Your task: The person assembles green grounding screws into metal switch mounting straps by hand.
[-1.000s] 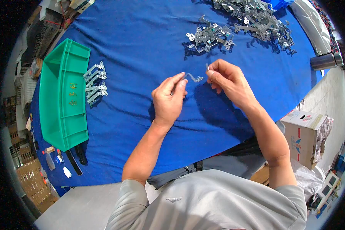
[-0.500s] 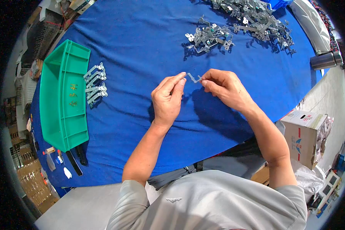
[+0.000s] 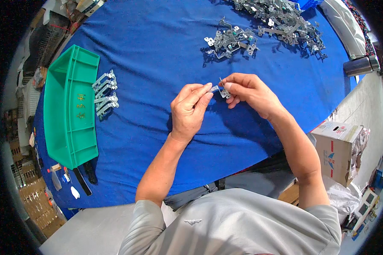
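Observation:
Over the middle of the blue cloth, a small bent metal bracket (image 3: 225, 94) is held between my two hands. My left hand (image 3: 189, 109) pinches its left end between thumb and fingertips. My right hand (image 3: 252, 94) is closed on the other end, with the lower fingers curled beneath. A flat tab with holes shows under the right thumb. Part of the bracket is hidden by the fingers. Farther off, a small heap of similar metal brackets (image 3: 230, 42) lies on the cloth.
A larger bracket pile (image 3: 289, 27) covers the back right. Several brackets (image 3: 105, 94) lie in a row beside the green plastic bin (image 3: 84, 140) at left. A steel flask (image 3: 361, 66) lies at the right edge. A cardboard box (image 3: 334, 148) stands right of the blue cloth (image 3: 157, 55).
The bracket has been turned, so its holed tab now shows. My left hand has shifted slightly right, and my right hand's lower fingers have curled under.

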Motion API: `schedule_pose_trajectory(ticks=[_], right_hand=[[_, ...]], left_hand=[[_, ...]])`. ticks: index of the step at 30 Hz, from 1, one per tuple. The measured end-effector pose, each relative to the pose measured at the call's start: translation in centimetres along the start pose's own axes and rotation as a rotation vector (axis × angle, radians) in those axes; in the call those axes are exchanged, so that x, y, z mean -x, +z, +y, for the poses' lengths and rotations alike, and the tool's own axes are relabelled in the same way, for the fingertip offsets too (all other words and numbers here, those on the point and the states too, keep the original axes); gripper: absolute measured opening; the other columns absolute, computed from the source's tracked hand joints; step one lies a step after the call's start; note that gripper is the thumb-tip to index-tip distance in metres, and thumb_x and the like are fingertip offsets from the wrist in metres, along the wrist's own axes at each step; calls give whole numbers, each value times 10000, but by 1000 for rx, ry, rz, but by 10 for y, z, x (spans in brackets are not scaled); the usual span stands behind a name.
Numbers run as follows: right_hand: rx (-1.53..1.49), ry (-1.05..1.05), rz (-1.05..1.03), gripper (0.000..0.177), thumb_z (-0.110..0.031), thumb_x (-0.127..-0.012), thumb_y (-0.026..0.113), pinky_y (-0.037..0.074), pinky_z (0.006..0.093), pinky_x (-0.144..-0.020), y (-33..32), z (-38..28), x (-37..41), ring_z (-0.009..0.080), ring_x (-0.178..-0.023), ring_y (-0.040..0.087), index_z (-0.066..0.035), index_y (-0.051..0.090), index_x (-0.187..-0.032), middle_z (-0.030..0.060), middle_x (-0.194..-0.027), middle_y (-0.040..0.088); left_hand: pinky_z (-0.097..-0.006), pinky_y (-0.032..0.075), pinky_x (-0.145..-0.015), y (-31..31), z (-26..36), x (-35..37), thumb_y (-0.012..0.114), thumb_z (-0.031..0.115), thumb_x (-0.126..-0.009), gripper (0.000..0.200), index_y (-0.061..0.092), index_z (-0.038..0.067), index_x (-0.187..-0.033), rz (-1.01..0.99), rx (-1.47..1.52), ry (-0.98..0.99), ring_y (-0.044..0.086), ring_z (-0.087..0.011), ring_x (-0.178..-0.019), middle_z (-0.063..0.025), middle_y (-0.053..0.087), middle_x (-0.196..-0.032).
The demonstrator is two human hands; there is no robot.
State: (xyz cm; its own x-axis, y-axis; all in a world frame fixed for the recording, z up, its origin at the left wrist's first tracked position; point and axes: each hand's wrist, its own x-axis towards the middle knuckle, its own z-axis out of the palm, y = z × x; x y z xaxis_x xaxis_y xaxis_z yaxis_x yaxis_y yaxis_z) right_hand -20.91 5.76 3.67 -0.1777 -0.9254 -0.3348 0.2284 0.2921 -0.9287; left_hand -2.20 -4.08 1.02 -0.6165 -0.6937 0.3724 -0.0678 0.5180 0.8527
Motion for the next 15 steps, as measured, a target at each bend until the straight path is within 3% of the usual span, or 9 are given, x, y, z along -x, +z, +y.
schedule_pose_trajectory(ticks=[3, 6, 9, 10, 13, 15], right_hand=[[120, -16, -51, 201, -216, -1038, 584, 538, 259, -699, -5, 5, -2, 85, -791, 603, -23, 635, -1065, 28, -939, 651], [171, -154, 151, 215, -230, -1022, 605, 529, 261, -637, 2, 2, 1, 83, -757, 604, -18, 637, -1039, 24, -888, 660], [230, -207, 193, 203, -228, -1021, 603, 507, 255, -626, -2, -1, 0, 81, -735, 596, -28, 640, -1030, 17, -843, 656], [291, -207, 179, 208, -220, -1019, 601, 508, 266, -631, -1, -4, 3, 87, -726, 603, -18, 647, -1026, 22, -813, 656], [277, -98, 79, 214, -214, -1017, 602, 509, 279, -633, 7, -8, 10, 96, -719, 606, -6, 653, -1023, 28, -812, 659], [325, -148, 65, 210, -196, -1008, 609, 500, 287, -619, 10, -6, 9, 99, -703, 600, 9, 654, -1022, 38, -798, 661]], left_hand=[[-295, 539, -651, 3, -2, 0, 754, 32, -876, 177, 759, -2, -1050, -12, -23, 67, 692, -194, -768, -120, 715, -935], [-285, 538, -627, 5, -4, -2, 731, 34, -897, 144, 749, -24, -1028, 4, -49, 180, 685, -174, -726, -113, 716, -892], [-232, 502, -571, 1, -1, 3, 682, 76, -965, 151, 750, -16, -1063, 24, 71, -225, 633, -85, -667, -89, 731, -935], [-210, 478, -512, 2, -8, 4, 645, 124, -1006, 186, 738, -19, -1080, 53, 135, -252, 591, -50, -606, -75, 732, -936], [-216, 496, -526, 1, -7, 3, 628, 143, -1021, 209, 729, -22, -1101, 96, 286, -378, 597, -58, -620, -72, 735, -924], [-216, 495, -525, 0, -4, 2, 624, 152, -1025, 216, 728, -21, -1104, 104, 346, -414, 597, -56, -622, -66, 735, -915]])
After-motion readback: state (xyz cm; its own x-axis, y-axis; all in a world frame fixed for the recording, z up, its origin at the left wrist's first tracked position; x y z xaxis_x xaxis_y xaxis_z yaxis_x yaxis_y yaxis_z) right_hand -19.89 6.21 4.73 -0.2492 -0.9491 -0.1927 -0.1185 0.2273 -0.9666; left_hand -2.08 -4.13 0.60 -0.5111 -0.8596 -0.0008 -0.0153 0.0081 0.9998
